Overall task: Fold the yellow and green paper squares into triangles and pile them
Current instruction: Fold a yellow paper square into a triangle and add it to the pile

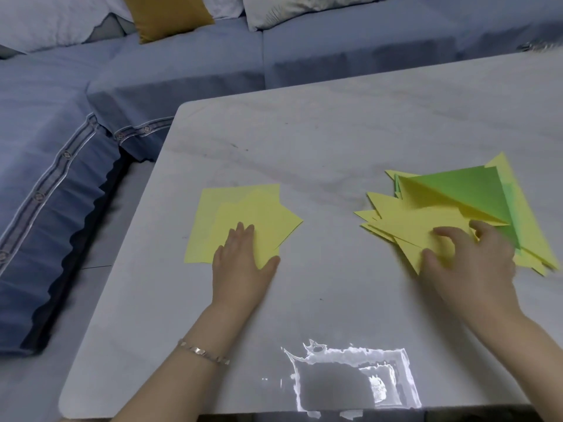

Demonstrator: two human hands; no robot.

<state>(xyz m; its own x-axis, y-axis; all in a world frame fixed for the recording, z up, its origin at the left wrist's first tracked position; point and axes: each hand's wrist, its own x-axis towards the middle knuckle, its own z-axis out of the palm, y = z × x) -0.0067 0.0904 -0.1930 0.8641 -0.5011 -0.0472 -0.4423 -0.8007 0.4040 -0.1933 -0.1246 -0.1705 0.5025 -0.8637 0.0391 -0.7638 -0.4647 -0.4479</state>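
Head view: the left hand (pixel 240 254) lies flat, fingers straight and together, on the loose stack of yellow paper squares (pixel 243 208), which sits toward 9 o'clock on the marble worktop (pixel 304 138). The squares are fanned out of line with one another and not yet folded. Toward 3 o'clock, well apart from them, is the pile of folded triangles (pixel 420 223), mostly yellow, with a green triangle (pixel 475 190) near the top whose flap stands partly lifted. The right hand (pixel 469 260) rests on the pile's 6 o'clock side, fingers spread and lightly bent, pressing a yellow triangle; nothing appears gripped. A bracelet (pixel 202 351) circles the left wrist, and a blue sofa (pixel 152 86) with a mustard cushion (pixel 164 16) runs from 9 to 12 o'clock.

The risks, as I judge them: the triangle pile is ragged, its points splaying every way, so a sideways drag from the right hand could scatter it across the smooth top. The lifted green flap may spring open if not creased down. The left palm may also carry off more than one square.
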